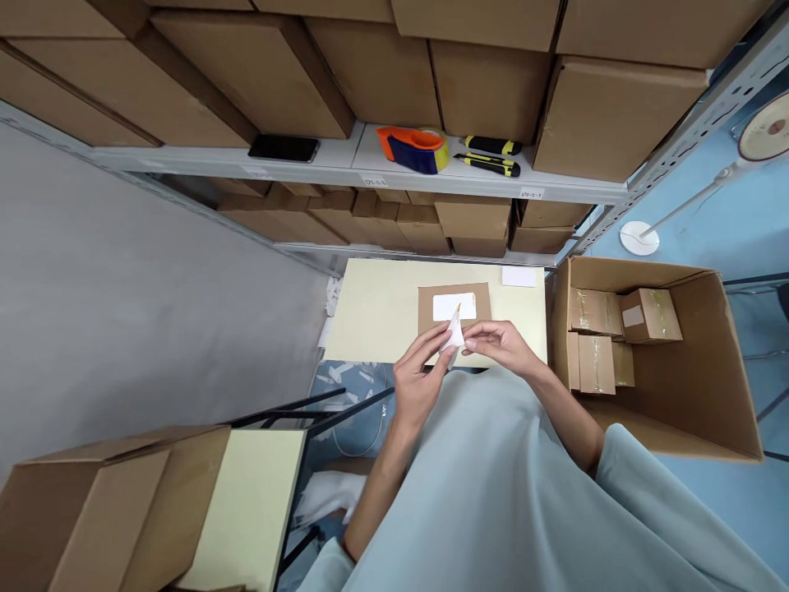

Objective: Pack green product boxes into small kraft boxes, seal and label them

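Observation:
My left hand (421, 362) pinches a small white piece of paper (454, 330), curled and standing up, possibly a peeled label backing. At the paper's right edge, the fingertips of my right hand (502, 345) are closed on its corner. Beyond both hands a flat brown cardboard box (427, 306) lies on the pale yellow table (379, 300). A white label (444, 306) with a small orange mark at its right end is on top of that box. Part of the box is hidden behind my fingers and the paper.
A white slip (519, 276) lies at the table's back right. Right of the table stands a large open carton (708, 386) holding several small taped boxes. On the shelf (345, 160) are a phone (283, 148), a tape dispenser (414, 150) and two cutters (490, 156). Another carton (123, 501) stands at lower left.

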A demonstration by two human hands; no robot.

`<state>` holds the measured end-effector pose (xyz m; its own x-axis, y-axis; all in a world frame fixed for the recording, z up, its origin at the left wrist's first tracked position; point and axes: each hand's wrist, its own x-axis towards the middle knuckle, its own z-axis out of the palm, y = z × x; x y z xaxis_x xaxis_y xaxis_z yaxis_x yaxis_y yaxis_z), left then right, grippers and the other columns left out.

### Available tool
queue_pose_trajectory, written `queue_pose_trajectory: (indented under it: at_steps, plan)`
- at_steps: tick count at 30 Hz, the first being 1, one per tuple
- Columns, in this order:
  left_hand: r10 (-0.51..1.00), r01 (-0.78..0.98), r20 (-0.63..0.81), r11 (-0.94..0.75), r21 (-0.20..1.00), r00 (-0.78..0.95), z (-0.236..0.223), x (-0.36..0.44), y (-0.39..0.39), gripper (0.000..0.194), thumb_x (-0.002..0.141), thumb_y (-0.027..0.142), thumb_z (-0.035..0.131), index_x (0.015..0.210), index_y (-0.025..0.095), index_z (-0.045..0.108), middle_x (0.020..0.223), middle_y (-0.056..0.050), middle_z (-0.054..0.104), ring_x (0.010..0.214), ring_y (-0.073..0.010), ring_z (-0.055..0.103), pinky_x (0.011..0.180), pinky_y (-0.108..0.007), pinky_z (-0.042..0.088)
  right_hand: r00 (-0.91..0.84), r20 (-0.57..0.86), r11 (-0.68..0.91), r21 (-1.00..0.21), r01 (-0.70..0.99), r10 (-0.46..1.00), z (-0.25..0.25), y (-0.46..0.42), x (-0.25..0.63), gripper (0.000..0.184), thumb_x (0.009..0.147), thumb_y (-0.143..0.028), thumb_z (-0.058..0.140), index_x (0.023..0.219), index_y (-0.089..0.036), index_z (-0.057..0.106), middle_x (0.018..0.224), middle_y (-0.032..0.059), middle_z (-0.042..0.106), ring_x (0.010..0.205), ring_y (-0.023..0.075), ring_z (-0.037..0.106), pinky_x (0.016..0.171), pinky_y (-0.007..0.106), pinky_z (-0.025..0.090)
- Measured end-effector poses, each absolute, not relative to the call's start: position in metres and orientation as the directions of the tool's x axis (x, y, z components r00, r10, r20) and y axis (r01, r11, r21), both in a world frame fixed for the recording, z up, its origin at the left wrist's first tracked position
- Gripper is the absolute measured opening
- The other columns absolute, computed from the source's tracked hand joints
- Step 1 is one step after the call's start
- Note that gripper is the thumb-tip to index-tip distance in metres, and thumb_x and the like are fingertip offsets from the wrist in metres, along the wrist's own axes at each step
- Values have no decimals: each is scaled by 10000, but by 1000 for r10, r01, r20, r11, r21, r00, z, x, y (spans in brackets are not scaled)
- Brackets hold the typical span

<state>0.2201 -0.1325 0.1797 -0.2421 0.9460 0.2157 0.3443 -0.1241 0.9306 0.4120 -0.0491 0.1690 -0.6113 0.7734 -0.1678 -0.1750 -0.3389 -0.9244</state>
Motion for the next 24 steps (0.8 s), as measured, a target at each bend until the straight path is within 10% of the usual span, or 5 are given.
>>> queue_pose_trajectory:
  at_steps: [24]
  plan:
    - [957,331,171,-86,940,-236,188,211,-139,260,1074,438,747,1216,263,878,1290,-88,852,1204,-250,824,1022,-388,712,-651,-33,-184,-969,-166,758,173,-46,401,401,980,-631,851,1048,-237,837,1233,111,774,1176,250,732,1051,405,625]
